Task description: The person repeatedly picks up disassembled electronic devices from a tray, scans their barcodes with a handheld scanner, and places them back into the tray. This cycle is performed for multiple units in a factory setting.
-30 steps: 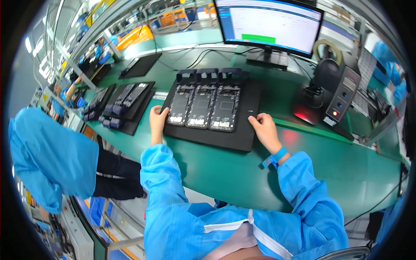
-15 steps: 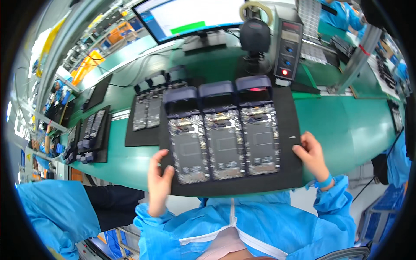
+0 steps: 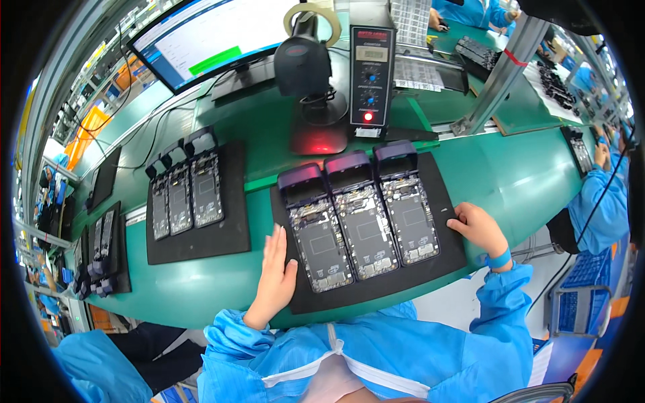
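A black mat lies tilted on the green bench in front of me, bearing three opened phones: a left one, a middle one and a right one. Their circuit boards and dark inner covers face up, and a dark purple part stands raised at each far end. Beside the mat's left edge, my left hand is open, its fingers stretched out and together. My right hand, with a blue wristband, is closed at the mat's right edge, thumb on top; its lower fingers are partly hidden.
Another black mat with three similar phones lies to the left, more beyond it. A handheld scanner on a stand, a control box with knobs and a monitor line the back. A metal post rises at right.
My view has swung right and the mat has turned slightly, its right side farther away. My left hand has straightened its fingers off the mat edge; my right stays at its edge.
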Demonstrator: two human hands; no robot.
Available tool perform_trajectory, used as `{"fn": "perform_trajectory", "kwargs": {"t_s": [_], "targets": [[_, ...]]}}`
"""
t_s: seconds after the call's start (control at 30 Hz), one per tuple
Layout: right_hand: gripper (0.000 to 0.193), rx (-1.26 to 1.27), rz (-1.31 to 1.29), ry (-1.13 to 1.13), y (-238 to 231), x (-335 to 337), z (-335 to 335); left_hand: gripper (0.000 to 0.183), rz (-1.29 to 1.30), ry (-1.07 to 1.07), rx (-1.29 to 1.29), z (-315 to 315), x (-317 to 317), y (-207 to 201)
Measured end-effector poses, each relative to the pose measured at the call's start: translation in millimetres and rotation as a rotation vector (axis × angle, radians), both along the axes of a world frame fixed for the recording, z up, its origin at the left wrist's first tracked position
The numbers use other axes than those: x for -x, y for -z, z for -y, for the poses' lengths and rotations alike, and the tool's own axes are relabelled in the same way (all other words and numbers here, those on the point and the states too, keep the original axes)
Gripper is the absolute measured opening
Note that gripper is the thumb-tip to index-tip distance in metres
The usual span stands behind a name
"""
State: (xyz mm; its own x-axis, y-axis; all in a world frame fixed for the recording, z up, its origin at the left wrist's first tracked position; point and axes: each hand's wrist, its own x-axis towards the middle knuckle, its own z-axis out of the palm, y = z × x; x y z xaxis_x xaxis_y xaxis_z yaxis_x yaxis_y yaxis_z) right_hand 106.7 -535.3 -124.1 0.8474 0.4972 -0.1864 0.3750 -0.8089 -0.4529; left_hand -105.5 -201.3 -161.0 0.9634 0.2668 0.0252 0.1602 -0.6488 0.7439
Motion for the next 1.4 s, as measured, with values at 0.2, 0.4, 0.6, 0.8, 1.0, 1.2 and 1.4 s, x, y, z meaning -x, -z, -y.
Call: {"fn": "perform_trajectory", "kwargs": {"t_s": [0.2, 0.4, 0.6, 0.8, 1.0, 1.2, 1.4], "targets": [[0.035, -0.487, 0.318, 0.125, -39.9, -83.6, -47.8, 0.063, 0.056, 0.069, 0.186, 13.0, -18.0, -4.8], [0.032, -1.18, -0.319, 0.527, -46.5, -126.1, -108.0, 0.066, 0.209, 0.022, 1.194, 10.6, -28.7, -10.9], [0.017, -1.371, -0.214, 0.562, -31.5, -129.2, -122.9, 0.045, -0.197, -0.021, 1.475, -2.3, -38.4, -18.8], [0.015, -1.239, -0.453, 0.11, -31.8, -49.6, -211.1, 0.047, -0.186, 0.038, 1.53, -3.7, -37.0, -3.7], [0.016, -1.329, -0.577, 0.182, -27.1, -48.7, -244.4, 0.038, 0.225, -0.044, 1.685, -26.0, -68.6, -59.5], [0.034, -1.662, -0.321, 0.088, -67.0, -23.5, -217.2, 0.019, 0.601, -0.318, 1.722, -55.0, -154.5, -56.5], [0.032, -1.625, -0.219, -0.16, -83.7, -9.9, -204.2, 0.022, 0.606, -0.37, 1.667, -58.2, -155.2, -56.6]]}}
